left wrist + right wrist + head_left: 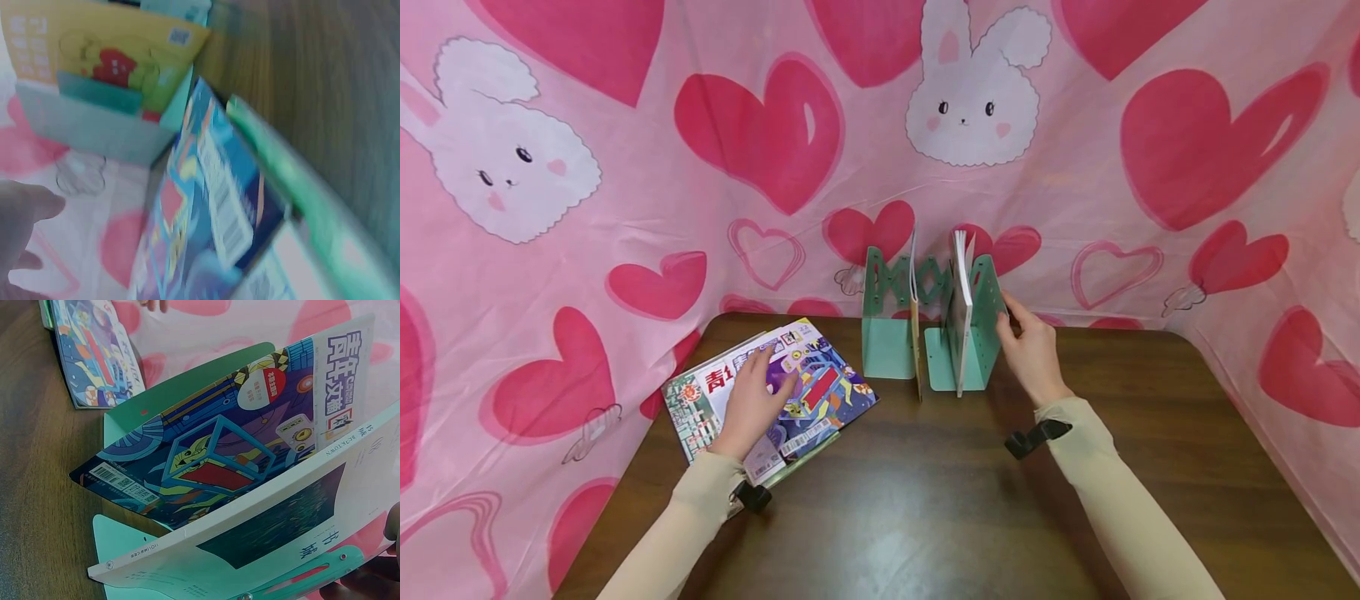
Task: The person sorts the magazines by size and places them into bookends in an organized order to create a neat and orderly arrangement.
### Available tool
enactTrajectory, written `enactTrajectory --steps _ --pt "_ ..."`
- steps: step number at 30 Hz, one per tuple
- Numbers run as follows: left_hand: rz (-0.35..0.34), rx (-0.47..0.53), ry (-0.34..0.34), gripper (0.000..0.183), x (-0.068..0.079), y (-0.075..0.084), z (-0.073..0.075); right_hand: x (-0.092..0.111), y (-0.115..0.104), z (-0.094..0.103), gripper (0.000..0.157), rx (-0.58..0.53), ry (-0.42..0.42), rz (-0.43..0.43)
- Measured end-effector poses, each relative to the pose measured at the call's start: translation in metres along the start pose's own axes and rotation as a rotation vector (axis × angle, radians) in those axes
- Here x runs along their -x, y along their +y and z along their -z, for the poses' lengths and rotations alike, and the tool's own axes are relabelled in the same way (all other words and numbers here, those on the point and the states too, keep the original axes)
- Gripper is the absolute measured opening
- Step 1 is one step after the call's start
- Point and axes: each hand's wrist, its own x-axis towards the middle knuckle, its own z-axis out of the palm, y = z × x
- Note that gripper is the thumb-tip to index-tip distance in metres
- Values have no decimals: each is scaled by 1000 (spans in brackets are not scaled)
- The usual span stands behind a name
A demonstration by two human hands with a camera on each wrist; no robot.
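Observation:
A green expandable bookend point(891, 348) stands at the back of the table with two thin upright magazines in it. The one on the right has a white cover and spine point(275, 531); the other shows a blue illustrated cover point(219, 450) in the right wrist view. At the bookend's right end panel point(987, 321), my right hand point(1033, 350) holds the edge between thumb and fingers. My left hand point(751, 404) hovers over a loose pile of magazines, its fingers loosely bent and nothing in them. A blue illustrated magazine point(831, 387) lies on top of the pile.
The brown wooden table point(910, 517) carries everything. Pink cloth point(865, 167) with hearts and rabbits hangs close behind it and along both sides. A green-edged item point(300, 181) sticks out from under the top magazine.

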Motion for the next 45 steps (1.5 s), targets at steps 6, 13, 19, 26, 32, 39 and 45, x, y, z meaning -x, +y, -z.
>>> enactTrajectory --steps 6,13,19,26,32,39,45 --pt "143 -65 -102 106 -10 -20 7 0 0 0 38 2 -5 5" --pt "261 -80 -223 126 -12 -34 2 -1 0 0 40 -1 -18 -11" --pt "283 -100 -252 128 -13 -39 -4 -1 0 -2 40 -18 -20 -11" --pt "279 -192 -202 118 -14 -40 -4 -1 3 -3 40 2 -11 -4" --pt "284 -135 -190 118 -17 -41 3 -1 4 -2 39 -4 -8 2" --pt "315 -117 -221 104 -20 -39 9 0 4 -1 40 -12 -7 2" --pt "304 -58 -216 66 -22 -43 11 0 6 -2 40 -20 2 0"
